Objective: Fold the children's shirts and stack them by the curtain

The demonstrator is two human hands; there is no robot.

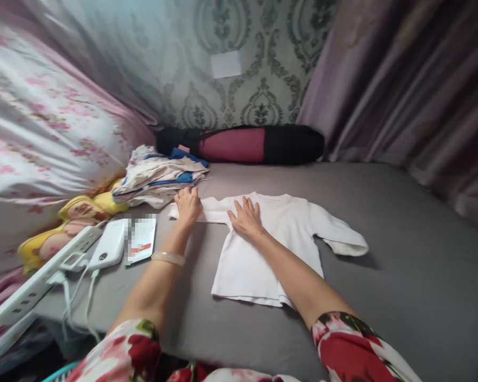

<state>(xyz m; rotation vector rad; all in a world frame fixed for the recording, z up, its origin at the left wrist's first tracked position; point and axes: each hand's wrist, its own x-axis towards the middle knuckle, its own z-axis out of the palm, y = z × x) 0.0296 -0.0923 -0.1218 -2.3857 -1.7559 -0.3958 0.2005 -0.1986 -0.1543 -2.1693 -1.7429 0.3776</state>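
A small white long-sleeved shirt (279,239) lies spread on the grey bed surface, its neckline toward the wall. My left hand (188,205) is on the sleeve at the left, close to the cuff, with its fingers curled down onto the fabric. Near the shoulder of that same sleeve, my right hand (246,218) rests flat with the fingers apart. The other sleeve reaches out to the right and bends toward me, its cuff opening visible.
A heap of crumpled clothes (159,178) sits beyond my left hand. On the left are a white power strip (43,276), a power bank (108,244) with cables, a phone (141,241) and a yellow plush item (79,212). A black-and-maroon long bag (239,144) lies along the wall.
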